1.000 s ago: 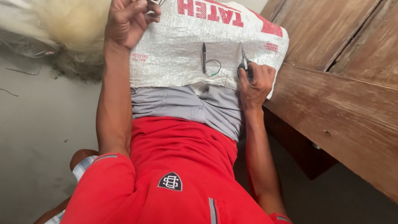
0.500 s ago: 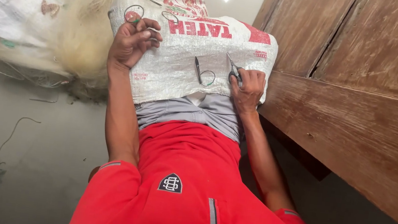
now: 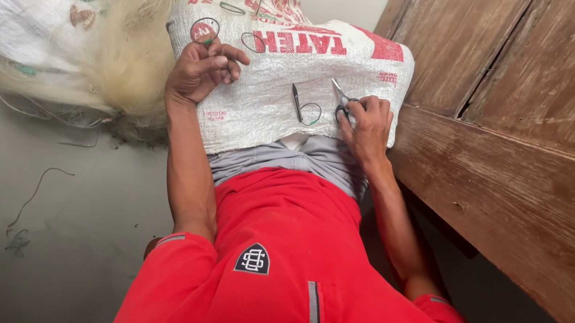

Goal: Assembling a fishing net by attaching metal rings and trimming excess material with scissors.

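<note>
Scissors (image 3: 343, 97) sit gripped in the right hand (image 3: 367, 120) atop a white, red-printed woven sack (image 3: 272, 108); left hand (image 3: 200, 70) seemingly pinches green cord (image 3: 207, 41).

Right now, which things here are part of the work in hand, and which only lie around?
In use:
- left hand pinching green cord
- right hand holding small scissors
- white woven sack on the lap
- cord loop on it

Lying about:
- pale netting pile
- white bag
- wooden door
- floor scraps
</note>
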